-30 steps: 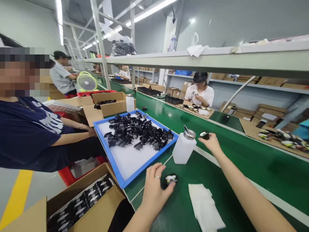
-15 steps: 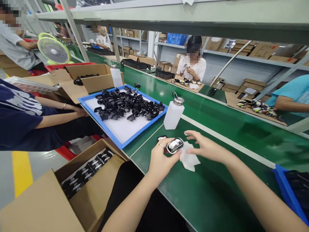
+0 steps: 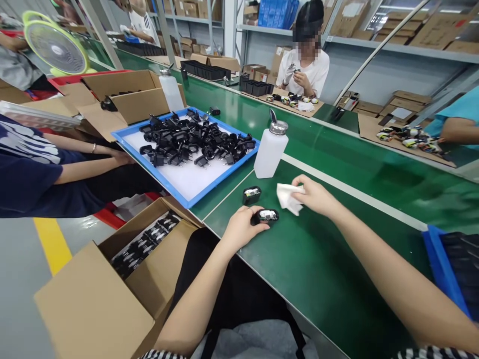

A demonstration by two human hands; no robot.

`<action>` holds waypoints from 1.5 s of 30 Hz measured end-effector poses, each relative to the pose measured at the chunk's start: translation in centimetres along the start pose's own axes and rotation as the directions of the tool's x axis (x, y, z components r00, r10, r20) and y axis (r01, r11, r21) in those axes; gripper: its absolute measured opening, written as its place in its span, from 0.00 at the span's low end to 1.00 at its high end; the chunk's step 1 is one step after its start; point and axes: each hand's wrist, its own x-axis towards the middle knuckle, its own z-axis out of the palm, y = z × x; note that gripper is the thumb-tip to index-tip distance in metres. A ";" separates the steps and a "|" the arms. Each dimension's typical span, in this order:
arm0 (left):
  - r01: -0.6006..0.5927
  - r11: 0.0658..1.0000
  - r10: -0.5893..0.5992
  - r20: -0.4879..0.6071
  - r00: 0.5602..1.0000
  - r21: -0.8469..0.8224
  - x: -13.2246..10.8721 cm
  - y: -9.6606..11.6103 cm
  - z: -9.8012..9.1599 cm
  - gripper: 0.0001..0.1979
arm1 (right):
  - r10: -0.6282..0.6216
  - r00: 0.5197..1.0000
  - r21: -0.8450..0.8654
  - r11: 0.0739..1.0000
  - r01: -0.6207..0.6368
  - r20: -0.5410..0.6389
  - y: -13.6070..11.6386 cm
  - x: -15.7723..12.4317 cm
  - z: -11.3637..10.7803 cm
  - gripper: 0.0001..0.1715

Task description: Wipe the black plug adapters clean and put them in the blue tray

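Observation:
My left hand [image 3: 245,227] is closed around a small black oval housing [image 3: 276,217] whose face shows white and silvery parts. The housing is at or just above the green bench top [image 3: 322,279]. A white cloth or tissue [image 3: 287,198] hangs pinched between the thumb and fingers of my right hand [image 3: 310,194]. Just behind my left hand a second black oval housing [image 3: 247,199] stands on the bench, its whitish face also showing. Beyond both hands is a white plastic bottle [image 3: 268,154] with a metal cap, its lid flipped up.
A blue-rimmed tray [image 3: 209,193] of black plug adapters [image 3: 194,137] lies to the left. Below it stands an open carton [image 3: 101,294] of black parts. Another blue tray [image 3: 447,279] is at the right edge. Co-workers sit on the left and across the bench.
My left hand has lowered the housing towards the bench. My right hand, open before, now grips the white cloth and has lifted it apart from the housing. The view has tilted down.

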 end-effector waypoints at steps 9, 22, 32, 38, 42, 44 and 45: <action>-0.047 0.998 0.047 0.002 0.999 0.040 0.1 0.0 -0.2 0.06 | -0.678 0.713 0.005 0.724 0.689 -0.177 -2.3 -4.3 5.4 0.22; 0.035 0.999 -0.035 0.015 0.999 -0.023 0.1 0.1 -0.3 0.17 | -0.017 0.963 0.170 0.983 0.064 -0.268 -0.1 -4.1 2.7 0.18; 0.023 0.999 -0.022 0.027 0.999 -0.031 0.1 0.0 -0.2 0.17 | -0.446 0.892 -0.098 0.893 0.439 -0.076 1.6 -6.2 4.9 0.18; 0.053 0.998 -0.054 -0.021 0.998 -0.037 -0.1 0.2 -0.2 0.17 | 0.098 0.994 0.333 0.937 -0.110 0.054 3.9 -4.3 1.2 0.20; 0.072 0.997 -0.074 -0.100 0.992 -0.021 -0.2 0.1 -0.4 0.16 | 0.148 0.930 0.238 0.942 -0.236 0.336 4.7 -0.2 -1.7 0.17; 0.066 0.998 -0.067 -0.122 0.990 -0.012 -0.2 -0.1 -0.6 0.16 | 0.199 0.913 0.085 0.966 -0.243 0.355 5.0 1.6 -2.1 0.16; 0.071 0.997 -0.071 -0.125 0.990 -0.010 -0.2 -0.3 -0.6 0.17 | 0.221 0.915 0.030 0.969 -0.245 0.337 5.0 2.1 -2.0 0.17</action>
